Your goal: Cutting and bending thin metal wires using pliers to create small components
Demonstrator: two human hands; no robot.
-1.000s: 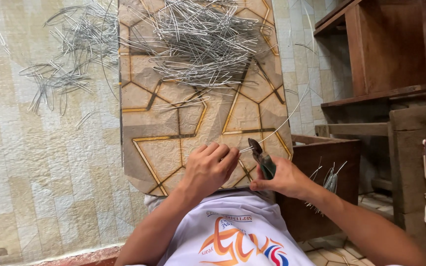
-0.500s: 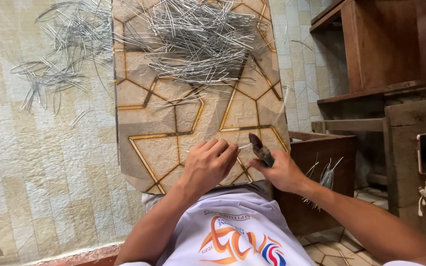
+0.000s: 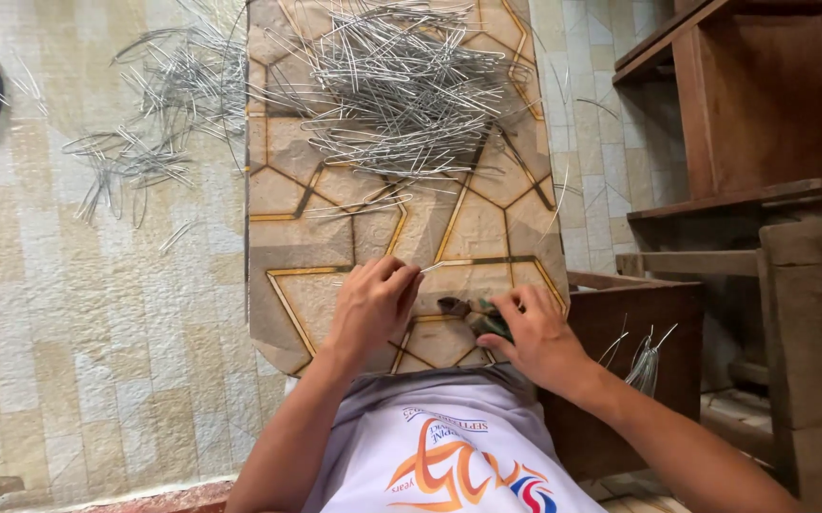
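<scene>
The left hand point(image 3: 373, 306) pinches a short wire point(image 3: 433, 268) over the patterned board point(image 3: 335, 237). The right hand point(image 3: 530, 332) grips pliers point(image 3: 463, 311).

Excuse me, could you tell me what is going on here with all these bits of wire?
A person sits with a patterned board across the lap. The left hand pinches a short piece of wire at the board's near end, while the right hand rests on a pair of pliers lying on the board. A big heap of bent wire pieces sits at the far end, and more wire pieces lie scattered on the tiled floor.
</scene>
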